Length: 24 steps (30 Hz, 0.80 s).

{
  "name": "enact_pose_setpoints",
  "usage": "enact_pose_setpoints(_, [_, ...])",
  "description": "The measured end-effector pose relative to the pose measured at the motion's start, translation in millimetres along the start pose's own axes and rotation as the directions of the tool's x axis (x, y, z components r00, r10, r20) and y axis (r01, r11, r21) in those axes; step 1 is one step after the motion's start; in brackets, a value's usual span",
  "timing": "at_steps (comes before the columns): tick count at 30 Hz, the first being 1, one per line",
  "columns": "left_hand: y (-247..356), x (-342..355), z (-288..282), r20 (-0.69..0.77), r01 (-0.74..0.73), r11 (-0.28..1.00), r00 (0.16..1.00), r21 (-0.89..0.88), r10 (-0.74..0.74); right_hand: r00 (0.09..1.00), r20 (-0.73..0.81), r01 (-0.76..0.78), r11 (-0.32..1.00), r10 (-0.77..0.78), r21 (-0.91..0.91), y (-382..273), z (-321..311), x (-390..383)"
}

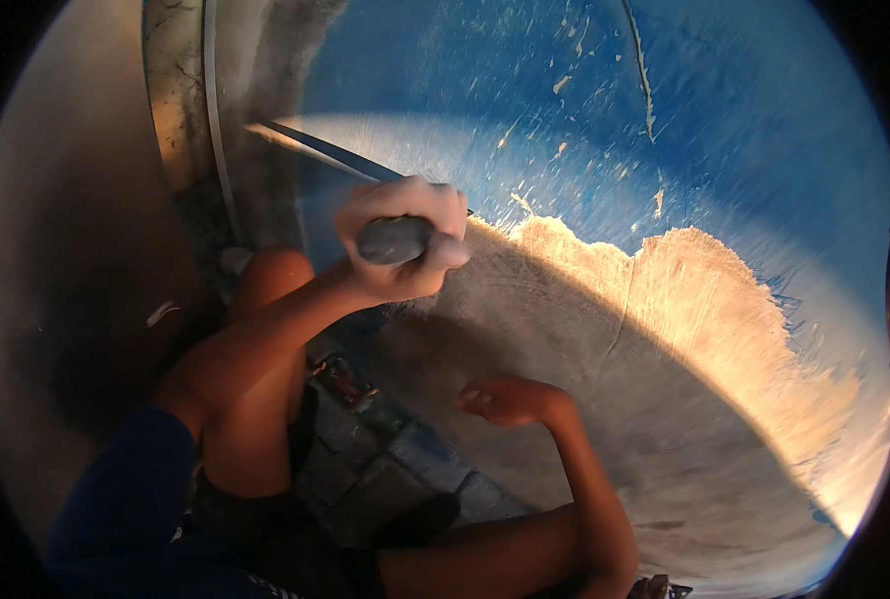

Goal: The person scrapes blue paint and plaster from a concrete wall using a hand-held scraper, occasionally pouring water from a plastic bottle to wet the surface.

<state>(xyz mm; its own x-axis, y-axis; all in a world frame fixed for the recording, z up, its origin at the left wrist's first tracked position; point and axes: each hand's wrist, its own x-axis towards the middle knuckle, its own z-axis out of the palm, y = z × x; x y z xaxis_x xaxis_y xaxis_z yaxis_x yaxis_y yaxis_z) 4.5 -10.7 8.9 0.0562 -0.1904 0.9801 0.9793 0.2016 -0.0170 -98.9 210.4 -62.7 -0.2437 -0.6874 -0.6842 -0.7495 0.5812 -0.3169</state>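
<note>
My left hand (435, 200) is closed in a fist around the dark, rounded handle of a scraping tool (393, 240). A small dark tip shows past the knuckles, at the edge of the paint; the rest of the blade is hidden. From the fist a narrow dark strip (335, 153) runs to the upper left; I cannot tell whether it is blade or shadow. Under the hand is a large curved surface (565, 319), bare and brownish below, with scratched blue paint (445, 70) above. My right hand (515, 399) hangs lower with loosely bent fingers, seemingly holding nothing.
A brownish curved wall (55, 250) rises on the left, beside a pale vertical edge (215, 120). Paving blocks (425, 454) lie below, with a small reddish object (345, 382) on them. My bent legs (255, 419) are close beneath my arms. A sunlit band crosses the curved surface.
</note>
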Motion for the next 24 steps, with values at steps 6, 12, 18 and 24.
enact_pose_setpoints(6, [8.3, 3.8, 7.5, -0.1, 0.071, 0.991, 0.992, -0.112, -0.082, 1.0, 0.001, 0.0, 1.0, 0.0, -0.003, -1.7, -1.1, -2.0])
enact_pose_setpoints(12, [-4.9, -3.1, -4.6, -0.041, 0.082, 0.996, 0.996, -0.03, -0.083, 0.999, 0.007, -0.041, 0.999, 0.041, -0.019, -9.6, -3.3, -1.0])
enact_pose_setpoints(18, [0.1, 1.4, -0.1, -0.042, 0.059, 0.997, 0.997, -0.053, -0.061, 1.0, -0.012, -0.01, 1.0, 0.01, -0.021, -4.9, -0.1, -0.5])
enact_pose_setpoints(24, [7.4, 6.8, 3.4, -0.078, 0.114, 0.985, 0.989, -0.131, -0.125, 1.0, -0.006, -0.022, 0.998, 0.022, -0.056, -1.1, 2.9, 3.1])
